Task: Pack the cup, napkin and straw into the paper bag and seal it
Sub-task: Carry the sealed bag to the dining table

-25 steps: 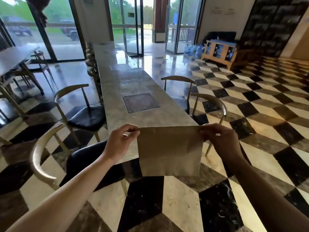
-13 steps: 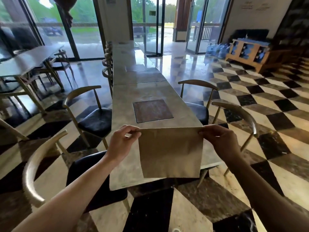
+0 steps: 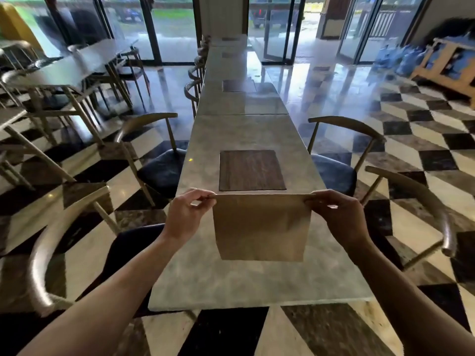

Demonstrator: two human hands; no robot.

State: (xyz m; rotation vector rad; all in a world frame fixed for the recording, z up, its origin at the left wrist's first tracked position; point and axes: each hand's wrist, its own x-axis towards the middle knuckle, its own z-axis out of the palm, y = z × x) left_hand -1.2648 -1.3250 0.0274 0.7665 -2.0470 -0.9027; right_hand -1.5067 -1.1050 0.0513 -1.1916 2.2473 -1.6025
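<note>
Head view: one paper bag (image 3: 261, 227) hangs flat above the near end of the counter (image 3: 205, 278), clear of its surface. The bag faces the camera with its broad side; its top edge runs level from left to right, and that edge is the long axis; the body hangs down from it to a straight bottom edge. The bag looks flattened, and whether its mouth is open cannot be told. Two hands hold it, one at each top corner. The left hand (image 3: 187, 214) has its grip closed on the top left corner, thumb and fingers pinching the paper. The right hand (image 3: 336, 217) has its grip closed on the top right corner in the same way. Both forearms reach in from the lower frame corners. Just beyond the bag's top edge, one dark square inset (image 3: 251, 170) sits in the counter surface; more insets lie farther along the counter. Two chairs stand at each side of the near counter section, the closest being the left chair (image 3: 51, 253) and the right chair (image 3: 424, 209). Nothing lies between the bag and the counter below it. The floor (image 3: 231, 332) is checkered tile.
</note>
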